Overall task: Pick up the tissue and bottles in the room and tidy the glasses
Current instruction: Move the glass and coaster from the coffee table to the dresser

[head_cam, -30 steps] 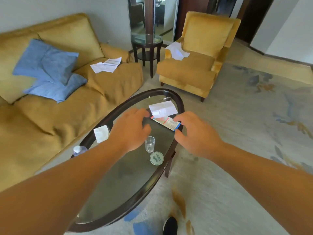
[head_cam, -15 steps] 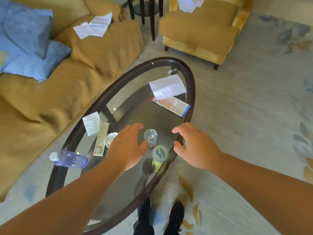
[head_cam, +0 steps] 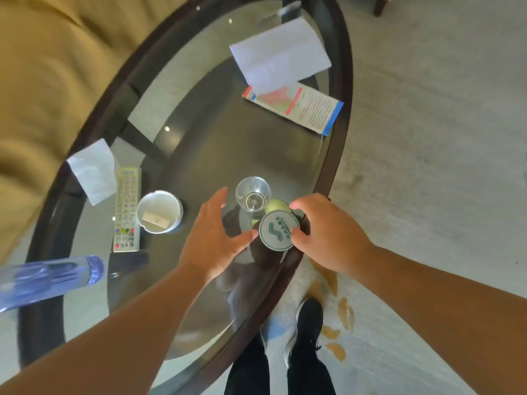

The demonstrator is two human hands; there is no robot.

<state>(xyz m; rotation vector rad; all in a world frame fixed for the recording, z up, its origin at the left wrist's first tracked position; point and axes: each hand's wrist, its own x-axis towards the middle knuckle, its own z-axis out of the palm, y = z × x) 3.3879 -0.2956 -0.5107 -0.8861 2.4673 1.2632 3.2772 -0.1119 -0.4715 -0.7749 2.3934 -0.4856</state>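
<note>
both hands at the glass (head_cam: 253,197), mid-frame on the table (head_cam: 339,155)
right hand (head_cam: 328,232) pinches the round coaster (head_cam: 279,230); left hand (head_cam: 215,238) spread, grasping nothing.

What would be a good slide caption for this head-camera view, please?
Both hands close in on a round coaster beside a clear glass on the oval glass table.

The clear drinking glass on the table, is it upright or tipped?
Upright: the clear drinking glass stands on its base, round rim facing up.
</note>
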